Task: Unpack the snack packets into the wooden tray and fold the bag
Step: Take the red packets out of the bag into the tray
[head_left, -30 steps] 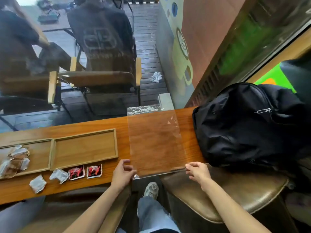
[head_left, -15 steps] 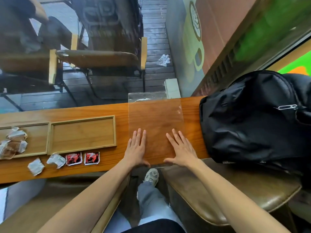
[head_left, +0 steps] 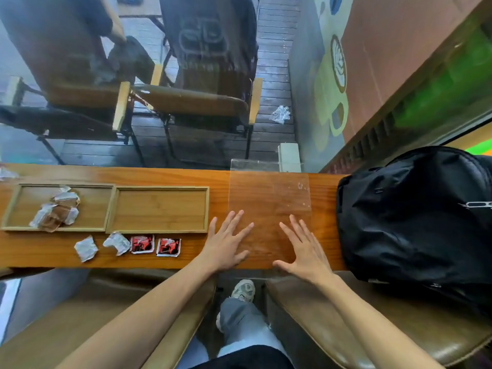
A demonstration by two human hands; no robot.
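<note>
A clear plastic bag (head_left: 269, 193) lies flat across the wooden counter, its far end over the back edge. My left hand (head_left: 226, 243) and my right hand (head_left: 303, 249) press flat on its near part, fingers spread. A wooden tray (head_left: 159, 188) with two compartments sits to the left. Several clear-wrapped packets (head_left: 57, 211) lie in its left compartment; the right one holds nothing. In front of the tray, two red packets (head_left: 154, 245) and two white packets (head_left: 101, 246) lie on the counter.
A black backpack (head_left: 415, 222) rests on the counter's right end, close to my right hand. Beyond the counter (head_left: 186, 255) is a glass pane with chairs outside. Brown leather seats and my leg are below the near edge.
Both hands let go of the bag's near corners and laid flat on it, fingers spread. The bag now lies smoother against the counter.
</note>
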